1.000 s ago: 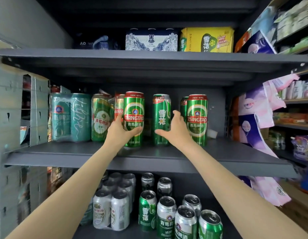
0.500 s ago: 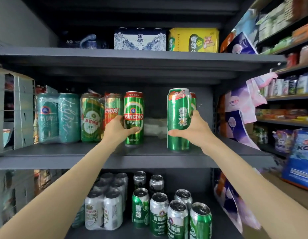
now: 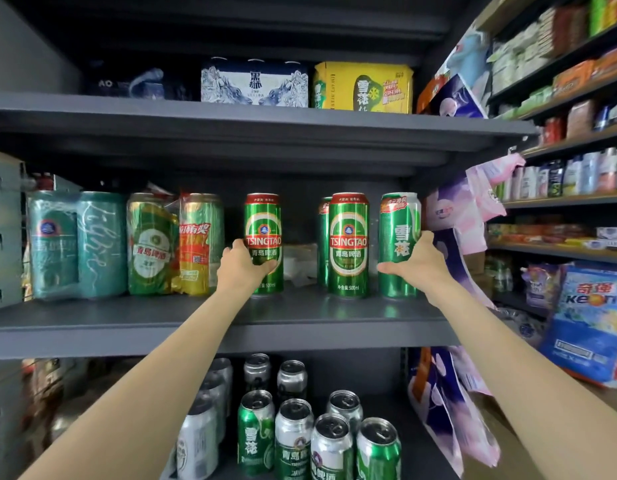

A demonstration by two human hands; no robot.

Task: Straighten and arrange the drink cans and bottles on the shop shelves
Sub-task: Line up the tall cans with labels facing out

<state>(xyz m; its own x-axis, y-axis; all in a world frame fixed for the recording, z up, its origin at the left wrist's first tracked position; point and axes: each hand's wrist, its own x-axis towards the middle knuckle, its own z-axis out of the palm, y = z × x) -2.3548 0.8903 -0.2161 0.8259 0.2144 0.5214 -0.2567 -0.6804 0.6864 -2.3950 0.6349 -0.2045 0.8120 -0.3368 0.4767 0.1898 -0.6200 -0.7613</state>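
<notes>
- Your left hand (image 3: 240,268) is wrapped around the lower half of a Tsingtao can (image 3: 264,237), which stands upright on the middle shelf (image 3: 196,317), just right of the shrink-wrapped packs.
- Your right hand (image 3: 416,263) grips a green Snow can (image 3: 399,244) from its right side, thumb across the front; the can stands upright at the right end of the same shelf.
- Between your two hands a second Tsingtao can (image 3: 348,244) stands upright, just beside the Snow can, with another green can (image 3: 323,237) half hidden behind its left edge.
- A clear gap lies between the can in your left hand and that middle pair.
- To the left sit a teal wrapped pack (image 3: 75,244) and a green wrapped pack (image 3: 172,244), side by side and touching.
- On the lower shelf a cluster of loose cans (image 3: 300,434) stands with tops facing you, green and silver mixed.
- The upper shelf carries a blue-and-white carton (image 3: 254,83) beside a yellow carton (image 3: 364,86).
</notes>
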